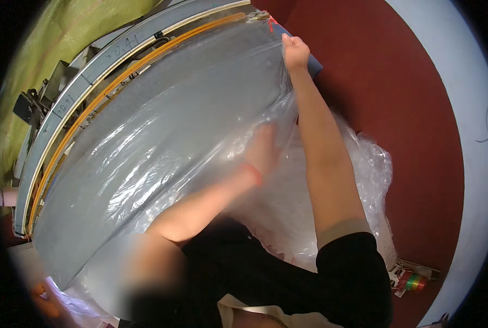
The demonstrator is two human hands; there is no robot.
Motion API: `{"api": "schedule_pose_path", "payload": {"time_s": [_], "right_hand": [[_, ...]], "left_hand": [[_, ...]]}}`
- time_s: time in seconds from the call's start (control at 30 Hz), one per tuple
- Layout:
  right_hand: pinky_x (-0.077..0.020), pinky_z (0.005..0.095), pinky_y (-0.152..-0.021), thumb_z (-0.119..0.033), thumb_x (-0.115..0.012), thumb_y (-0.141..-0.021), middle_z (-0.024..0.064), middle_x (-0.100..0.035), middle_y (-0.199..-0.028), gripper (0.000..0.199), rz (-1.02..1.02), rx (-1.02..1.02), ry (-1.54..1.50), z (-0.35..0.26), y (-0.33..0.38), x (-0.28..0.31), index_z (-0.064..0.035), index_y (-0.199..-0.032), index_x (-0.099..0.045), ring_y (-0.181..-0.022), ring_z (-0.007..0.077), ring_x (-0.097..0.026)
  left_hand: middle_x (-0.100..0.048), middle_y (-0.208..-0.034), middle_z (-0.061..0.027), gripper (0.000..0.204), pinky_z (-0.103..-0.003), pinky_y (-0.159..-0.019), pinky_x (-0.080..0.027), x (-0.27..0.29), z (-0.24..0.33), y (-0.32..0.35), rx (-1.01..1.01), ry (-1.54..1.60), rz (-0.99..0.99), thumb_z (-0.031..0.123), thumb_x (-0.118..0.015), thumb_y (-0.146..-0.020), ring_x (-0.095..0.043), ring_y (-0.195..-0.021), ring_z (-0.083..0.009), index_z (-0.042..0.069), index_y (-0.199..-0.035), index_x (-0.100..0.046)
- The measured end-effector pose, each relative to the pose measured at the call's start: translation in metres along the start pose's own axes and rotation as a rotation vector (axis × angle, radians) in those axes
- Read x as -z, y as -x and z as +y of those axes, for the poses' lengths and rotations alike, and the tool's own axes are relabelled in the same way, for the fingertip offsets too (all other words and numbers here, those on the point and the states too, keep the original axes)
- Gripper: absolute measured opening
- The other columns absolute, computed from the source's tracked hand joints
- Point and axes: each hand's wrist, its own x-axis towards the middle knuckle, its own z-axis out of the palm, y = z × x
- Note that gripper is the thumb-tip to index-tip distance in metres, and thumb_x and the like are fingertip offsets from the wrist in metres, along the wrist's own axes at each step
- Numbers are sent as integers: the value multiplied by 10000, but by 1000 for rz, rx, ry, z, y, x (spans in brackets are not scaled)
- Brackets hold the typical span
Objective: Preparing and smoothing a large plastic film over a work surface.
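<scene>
Nearest to me, black sleeve (353, 254) of my right arm. Then my left hand (264, 143), orange-red band (253, 174) at wrist, over clear plastic sheet (140, 134); hand is blurred, I cannot tell how far fingers are folded or if they hold something. Loose plastic (371, 164) lies crumpled to right, above dark red floor (402, 109). Sheet spreads across table. Farther, my right hand (296, 53) is closed in fist, pinching sheet near table's far corner. Beyond sheet, orange strip (121, 78) runs along pale frame (99, 64); behind, yellow-green sack (72, 35).

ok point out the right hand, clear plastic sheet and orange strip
Right hand (297, 53), head view: middle of hand
Clear plastic sheet (137, 167), head view: glossy, wrinkled area
Orange strip (196, 29), head view: upper stretch
</scene>
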Motion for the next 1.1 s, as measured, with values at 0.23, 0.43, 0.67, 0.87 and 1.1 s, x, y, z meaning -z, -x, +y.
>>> {"api": "schedule_pose_path", "payload": {"time_s": [0.23, 0.43, 0.67, 0.87, 1.1], "right_hand": [[-388, 267, -466, -260, -575, -805, 18, -510, -552, 278, -286, -350, -364, -3, -8, 16, -24, -658, -558, -485, 102, -469], [-354, 249, -430, -225, -565, -817, -7, -482, -541, 249, -264, -303, -507, -4, -4, 16, -38, -654, -548, -451, 85, -422], [-336, 241, -442, -209, -569, -814, -16, -468, -537, 247, -193, -231, -434, -22, 6, 10, -16, -662, -550, -468, 67, -407], [-330, 240, -458, -212, -571, -815, -24, -475, -555, 231, -258, -205, -457, -4, 0, 25, -28, -676, -553, -495, 62, -406], [-345, 233, -494, -215, -586, -808, -30, -490, -584, 221, -273, -231, -418, -3, -5, 14, -31, -688, -566, -540, 51, -408]], "left_hand": [[-576, -704, -138, 142, -382, -622, -451, 27, -38, 23, 184, 146, 95, 117, -499, -801, -575, -666, -295, 26, -896, -551], [-560, -958, -148, 291, -380, -778, -430, 46, 16, 33, -244, -46, 47, 81, -597, -739, -543, -895, -294, -8, -1000, -505], [-555, -980, -159, 586, -333, -766, -449, -44, -8, -16, 1, 129, 77, 95, -634, -732, -555, -896, -249, -44, -1209, -323], [-564, -844, -68, 281, -268, -674, -456, 12, 29, -9, 271, 1058, -558, 105, -566, -809, -549, -727, -128, -60, -1029, -509], [-569, -713, -78, 124, -284, -578, -421, 168, 40, 86, 292, 1352, -1081, 88, -548, -812, -533, -666, -149, -30, -809, -587]]}}
